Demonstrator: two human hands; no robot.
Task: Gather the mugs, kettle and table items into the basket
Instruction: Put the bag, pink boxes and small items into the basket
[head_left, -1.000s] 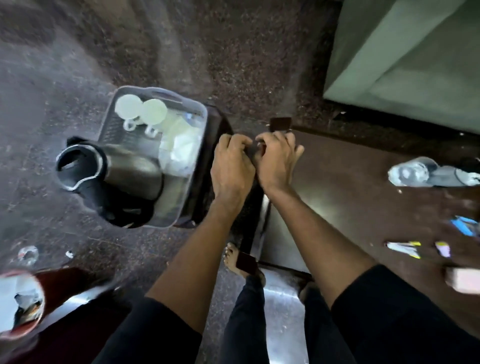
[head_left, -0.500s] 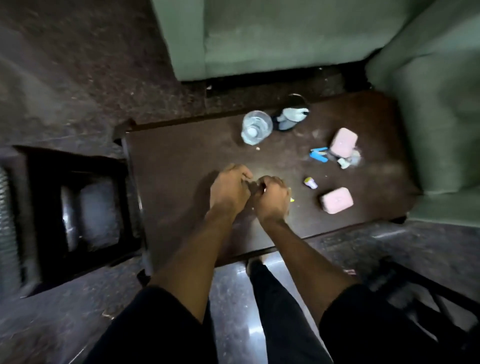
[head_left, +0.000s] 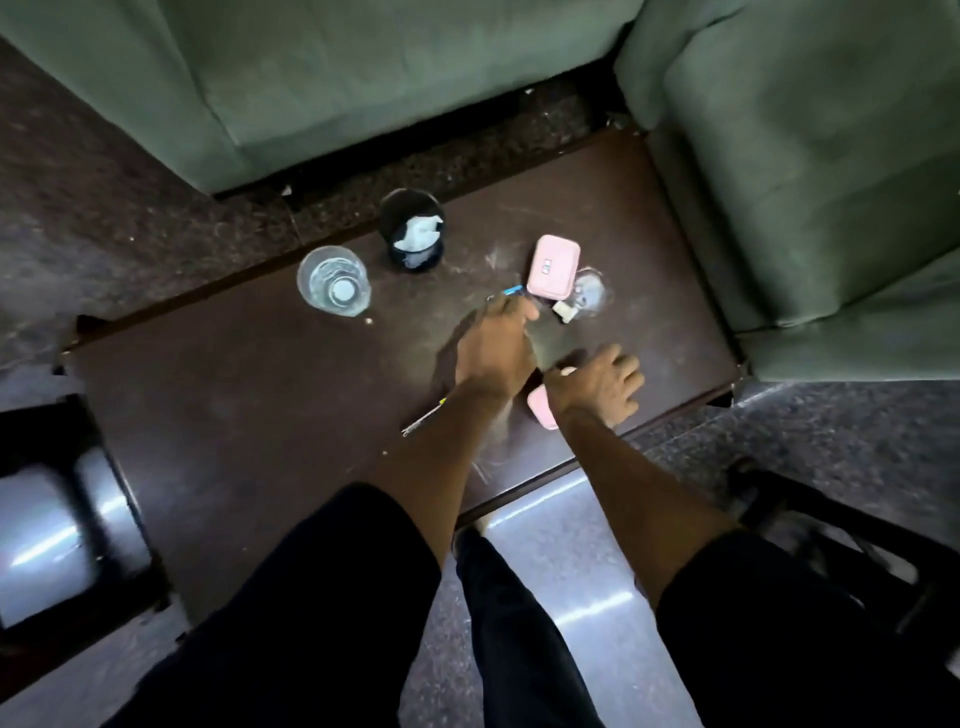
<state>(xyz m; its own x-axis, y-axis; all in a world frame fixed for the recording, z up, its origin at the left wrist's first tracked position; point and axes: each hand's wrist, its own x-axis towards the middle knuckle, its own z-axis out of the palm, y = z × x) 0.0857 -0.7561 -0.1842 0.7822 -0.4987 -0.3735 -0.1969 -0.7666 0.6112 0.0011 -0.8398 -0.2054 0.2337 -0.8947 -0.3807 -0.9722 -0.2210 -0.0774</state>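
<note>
On the dark brown table (head_left: 249, 395), my left hand (head_left: 496, 348) reaches forward, its curled fingertips pinching a small blue strip (head_left: 511, 291). My right hand (head_left: 597, 384) hovers with spread fingers over a pink box (head_left: 540, 413), which it partly hides. A small pale piece (head_left: 569, 370) shows beside its thumb. Just beyond my left hand lies a second pink case (head_left: 553, 265). Next to that case are a small white piece (head_left: 563, 310) and a clear round item (head_left: 589, 291). A clear glass (head_left: 334, 280) and a dark mug with tissue inside (head_left: 413, 231) stand at the far edge. The basket is out of view.
A thin stick-like wrapper (head_left: 423, 418) lies on the table by my left forearm. Green sofa cushions (head_left: 805, 182) close in the far and right sides. A dark-framed shiny stool (head_left: 52, 519) stands on the left, and a black frame (head_left: 831, 519) on the floor to the right.
The view swung from the basket with kettle and mugs to the table. My hands, held together before, have parted: the left went forward to the blue strip, the right to the near pink box.
</note>
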